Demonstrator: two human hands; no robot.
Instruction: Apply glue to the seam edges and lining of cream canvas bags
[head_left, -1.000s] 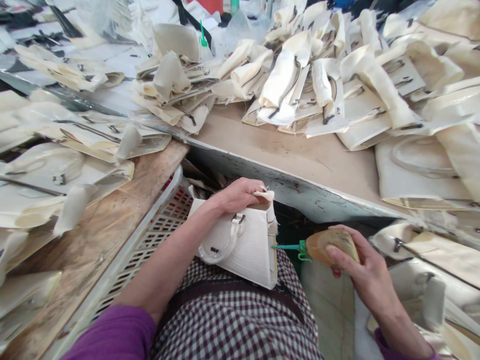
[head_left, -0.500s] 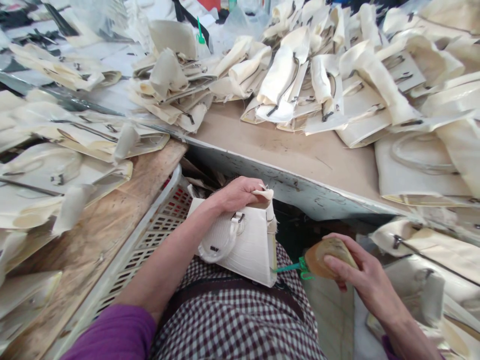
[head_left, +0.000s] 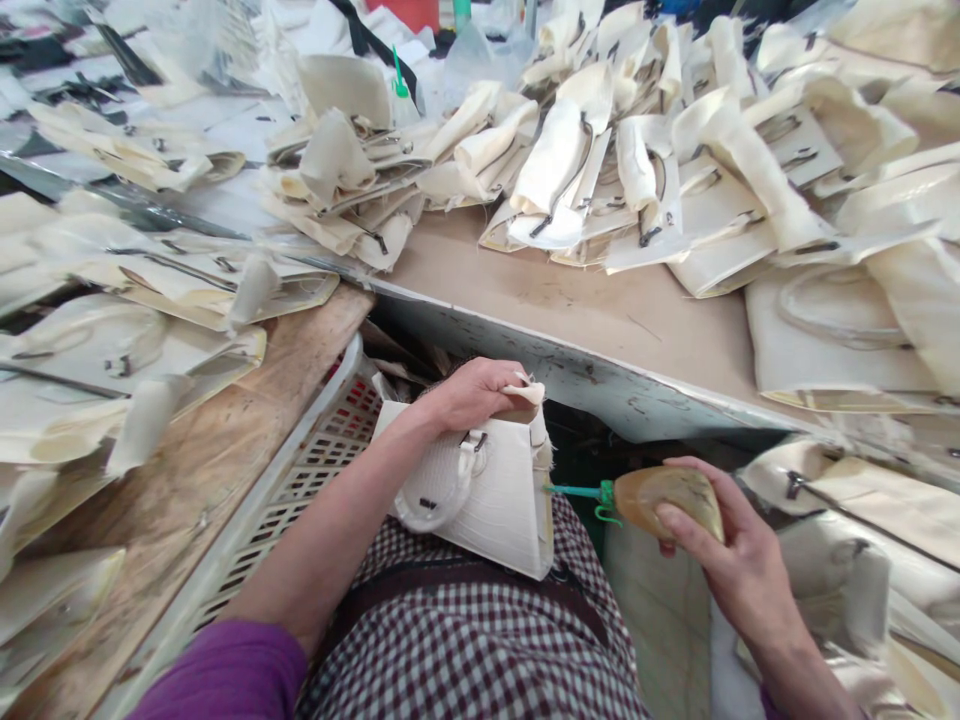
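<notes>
On my lap rests a cream handbag (head_left: 499, 500) with a rounded handle (head_left: 439, 495) lying against its front. My left hand (head_left: 476, 395) is closed on the bag's upper edge, where a flap of material folds up by the fingers. My right hand (head_left: 720, 530) wraps round a glue bottle (head_left: 664, 500) with amber contents, held on its side. The bottle's thin green nozzle (head_left: 577, 490) points left, and its tip is at the bag's right side edge. Whether the tip touches the material is hard to tell.
A white plastic basket (head_left: 296, 490) stands left of my lap beside a wooden board (head_left: 247, 430). Cream bag pieces (head_left: 562, 170) are heaped along the brown tabletop (head_left: 480, 255) ahead. More bag pieces (head_left: 877, 500) lie at right. Another green-tipped bottle (head_left: 401, 90) stands at the back.
The glue bottle's nozzle has moved up along the bag's side edge, from near the bottom corner to about mid-height. My left hand and the bag have barely moved.
</notes>
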